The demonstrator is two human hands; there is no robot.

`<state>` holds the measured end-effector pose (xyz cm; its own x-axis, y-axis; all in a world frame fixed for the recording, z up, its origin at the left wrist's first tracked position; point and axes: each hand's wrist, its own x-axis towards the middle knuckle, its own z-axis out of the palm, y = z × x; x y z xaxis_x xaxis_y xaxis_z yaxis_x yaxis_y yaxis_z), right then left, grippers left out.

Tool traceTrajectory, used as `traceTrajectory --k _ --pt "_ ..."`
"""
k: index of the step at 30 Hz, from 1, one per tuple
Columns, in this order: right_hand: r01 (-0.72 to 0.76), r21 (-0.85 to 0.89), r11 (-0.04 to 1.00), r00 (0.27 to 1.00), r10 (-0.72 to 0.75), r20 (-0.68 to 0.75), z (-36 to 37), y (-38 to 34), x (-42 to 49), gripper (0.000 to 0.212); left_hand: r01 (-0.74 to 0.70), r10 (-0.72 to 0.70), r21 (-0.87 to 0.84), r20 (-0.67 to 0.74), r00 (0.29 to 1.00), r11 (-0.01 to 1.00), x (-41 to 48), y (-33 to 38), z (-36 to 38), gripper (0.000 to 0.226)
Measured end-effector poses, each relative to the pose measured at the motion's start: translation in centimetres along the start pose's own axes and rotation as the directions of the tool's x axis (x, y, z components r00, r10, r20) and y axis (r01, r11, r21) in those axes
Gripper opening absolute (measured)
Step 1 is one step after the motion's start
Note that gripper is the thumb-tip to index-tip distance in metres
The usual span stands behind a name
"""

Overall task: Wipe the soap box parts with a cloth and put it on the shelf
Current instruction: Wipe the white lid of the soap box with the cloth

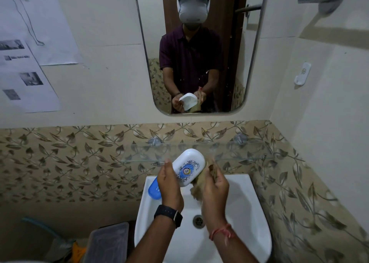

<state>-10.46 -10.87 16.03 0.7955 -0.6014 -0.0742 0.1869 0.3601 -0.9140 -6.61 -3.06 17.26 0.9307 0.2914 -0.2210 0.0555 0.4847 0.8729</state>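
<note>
A white soap box lid [188, 166], tilted, is gripped at its near end by the person's left hand [169, 184]. The right hand [214, 186], just beside it, clutches a bunched brown cloth [212, 169] against the lid's edge. A blue soap box part [153, 189] rests on the sink [249, 222] rim, left of the left hand. A glass shelf [229, 152] hangs just beyond both hands. Wiping well probably means turning the lid so every face meets cloth.

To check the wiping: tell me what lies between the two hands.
In the head view, the white soap box lid lies between the left hand and the right hand, which holds the brown cloth against it.
</note>
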Motion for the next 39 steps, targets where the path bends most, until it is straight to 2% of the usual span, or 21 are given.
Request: traceTrajectory --k 3,7,11,14,19,21,23,25,27,32,36,39 --pt "0.036 0.036 0.999 0.999 -0.037 0.024 0.3 -1.2 0.9 0.038 0.058 -0.058 -0.026 0.008 0.998 0.998 -0.4 -0.4 0.1 0.028" --pt "0.024 -0.019 1.000 0.999 -0.024 0.024 0.0 1.7 -1.8 0.039 0.096 -0.096 -0.006 0.002 0.995 0.995 -0.2 -0.3 0.3 0.038" --pt "-0.044 -0.074 0.996 0.988 0.054 0.145 -0.8 3.2 -3.2 0.033 0.124 -0.124 -0.005 -0.010 0.992 0.992 0.1 -0.1 -0.1 0.050" --pt "-0.045 -0.118 0.992 0.986 0.063 0.152 -0.7 1.7 -1.4 0.032 0.098 -0.098 -0.023 -0.003 0.995 0.995 -0.1 -0.2 0.0 0.048" --pt "0.069 0.001 0.998 0.992 -0.068 0.102 -0.1 -2.5 1.4 0.040 0.123 -0.121 -0.054 0.045 0.992 0.991 -1.0 -0.2 0.2 0.035" --pt "0.044 0.007 0.999 0.996 -0.045 0.075 0.1 -1.8 0.6 0.042 0.122 -0.121 -0.045 0.042 0.992 0.991 -1.2 0.0 0.5 0.037" --pt "-0.007 0.013 1.000 0.999 0.007 0.052 0.1 0.0 -1.3 0.035 0.102 -0.101 -0.020 0.045 0.994 0.995 -1.4 0.6 1.2 0.040" --pt "-0.070 0.047 0.996 0.993 0.065 0.096 0.0 1.3 -3.3 0.022 0.076 -0.075 -0.010 0.057 0.996 0.997 -1.6 1.3 1.8 0.043" --pt "-0.115 0.043 0.992 0.986 0.109 0.129 -0.1 1.6 -3.9 0.022 0.042 -0.042 0.010 0.078 0.996 0.999 -1.8 1.6 2.1 0.048" --pt "-0.060 -0.030 0.998 0.993 0.063 0.103 -0.4 -1.2 -1.0 0.011 -0.026 0.008 0.069 0.248 0.969 0.997 -2.6 1.2 1.2 0.050" --pt "-0.095 -0.126 0.987 0.978 0.117 0.175 -1.4 -4.0 1.6 0.013 -0.065 0.008 0.095 0.499 0.867 0.993 -2.5 1.3 0.0 0.041" --pt "-0.090 -0.207 0.974 0.965 0.136 0.223 -2.0 -5.6 3.2 0.011 -0.101 0.021 0.109 0.574 0.818 0.989 -1.7 1.5 -0.9 0.031"
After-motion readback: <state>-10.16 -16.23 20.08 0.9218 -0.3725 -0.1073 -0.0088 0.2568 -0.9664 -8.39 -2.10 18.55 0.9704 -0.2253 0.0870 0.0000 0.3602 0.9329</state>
